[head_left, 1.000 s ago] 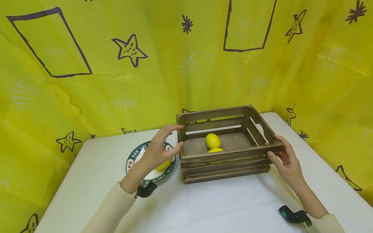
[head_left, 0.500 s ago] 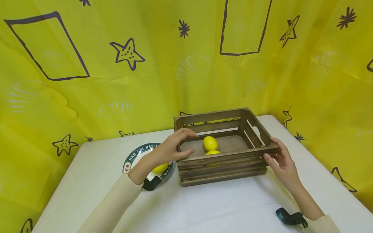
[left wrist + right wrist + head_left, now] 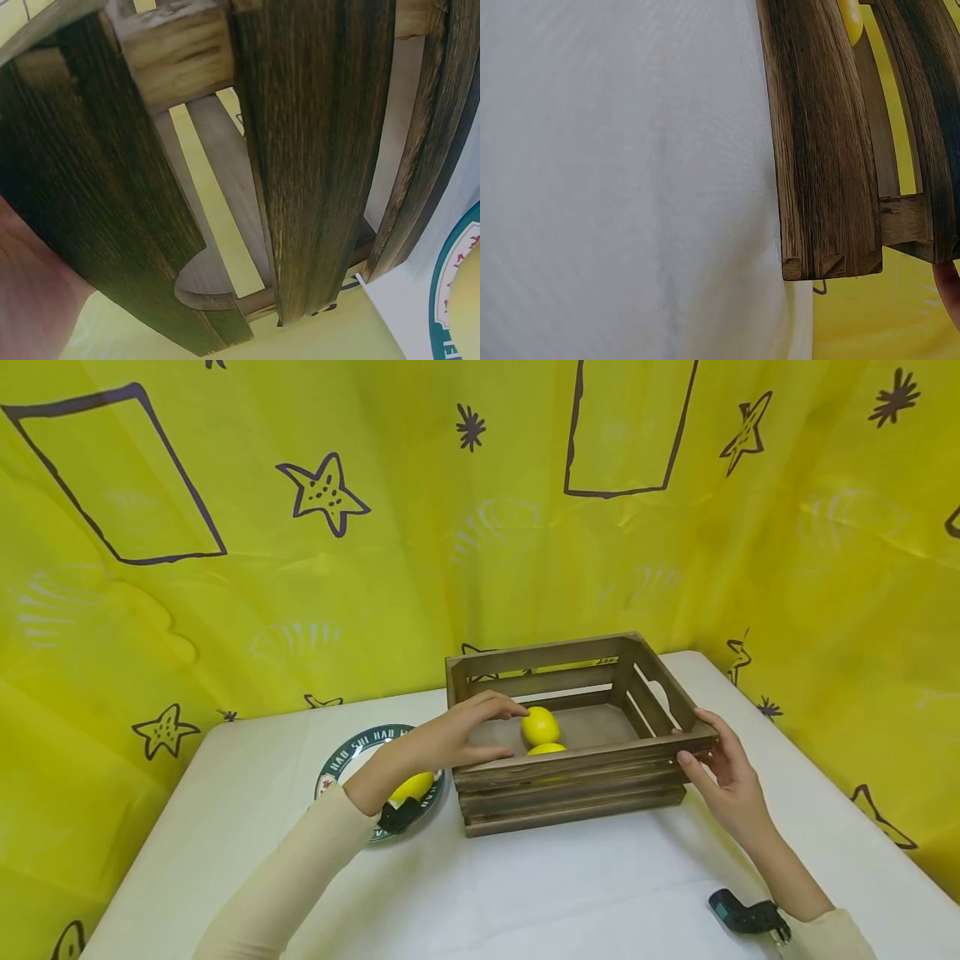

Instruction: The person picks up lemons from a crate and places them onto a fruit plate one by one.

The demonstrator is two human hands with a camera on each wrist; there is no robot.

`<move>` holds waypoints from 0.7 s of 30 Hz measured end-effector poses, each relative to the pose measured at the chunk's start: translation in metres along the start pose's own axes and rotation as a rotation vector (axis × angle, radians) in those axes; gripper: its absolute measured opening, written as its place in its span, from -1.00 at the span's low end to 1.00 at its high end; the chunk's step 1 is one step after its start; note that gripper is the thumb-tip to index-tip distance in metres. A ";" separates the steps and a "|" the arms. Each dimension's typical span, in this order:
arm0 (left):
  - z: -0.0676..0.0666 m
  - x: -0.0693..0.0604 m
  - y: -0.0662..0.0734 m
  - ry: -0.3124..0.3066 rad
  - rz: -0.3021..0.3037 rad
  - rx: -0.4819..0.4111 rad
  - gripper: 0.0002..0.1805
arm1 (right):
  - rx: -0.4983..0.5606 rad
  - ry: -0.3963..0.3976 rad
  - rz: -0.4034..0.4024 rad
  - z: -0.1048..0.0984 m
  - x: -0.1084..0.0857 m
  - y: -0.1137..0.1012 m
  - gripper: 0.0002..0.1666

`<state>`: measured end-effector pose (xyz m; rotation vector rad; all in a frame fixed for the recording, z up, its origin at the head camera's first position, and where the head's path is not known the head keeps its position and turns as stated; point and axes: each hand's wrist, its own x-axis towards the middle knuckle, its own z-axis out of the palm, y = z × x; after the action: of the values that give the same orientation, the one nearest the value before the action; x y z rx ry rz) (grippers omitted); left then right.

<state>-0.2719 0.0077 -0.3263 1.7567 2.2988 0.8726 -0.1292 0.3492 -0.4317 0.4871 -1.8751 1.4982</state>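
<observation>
A brown slatted wooden crate (image 3: 570, 777) stands on the table with two yellow lemons inside, one (image 3: 540, 727) behind the other (image 3: 547, 749). Over the crate's left side reaches my left hand (image 3: 450, 735), thumb and fingers apart, the fingertips right beside the rear lemon; whether they touch it I cannot tell. My right hand (image 3: 735, 781) grips the crate's front right corner, thumb in front. In the left wrist view the crate's slatted end (image 3: 315, 150) fills much of the frame, and part of the left hand (image 3: 34, 292) shows at the left edge.
Left of the crate, partly under my left forearm, a white plate with a green patterned rim (image 3: 330, 768) holds a yellow lemon (image 3: 413, 787). A white cloth (image 3: 570, 893) covers the table. Behind hangs a yellow curtain (image 3: 405, 568) with dark drawings.
My left hand has moved right, from the crate's left edge to inside it beside the rear lemon. My right hand keeps its grip on the corner. The whole view has shifted slightly.
</observation>
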 end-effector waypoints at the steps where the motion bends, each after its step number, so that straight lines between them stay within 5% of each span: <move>1: 0.000 0.001 0.000 -0.007 0.003 -0.004 -0.42 | 0.006 -0.001 0.002 0.000 0.000 0.000 -0.19; 8: 0.000 0.009 0.000 -0.060 -0.043 -0.025 -0.30 | 0.033 -0.002 0.001 0.000 0.000 -0.001 -0.19; 21: -0.004 0.030 0.005 -0.173 -0.063 0.115 -0.40 | 0.050 -0.004 0.001 0.000 0.000 0.000 -0.20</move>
<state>-0.2793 0.0344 -0.3132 1.7178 2.3179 0.5641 -0.1291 0.3491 -0.4312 0.5131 -1.8449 1.5489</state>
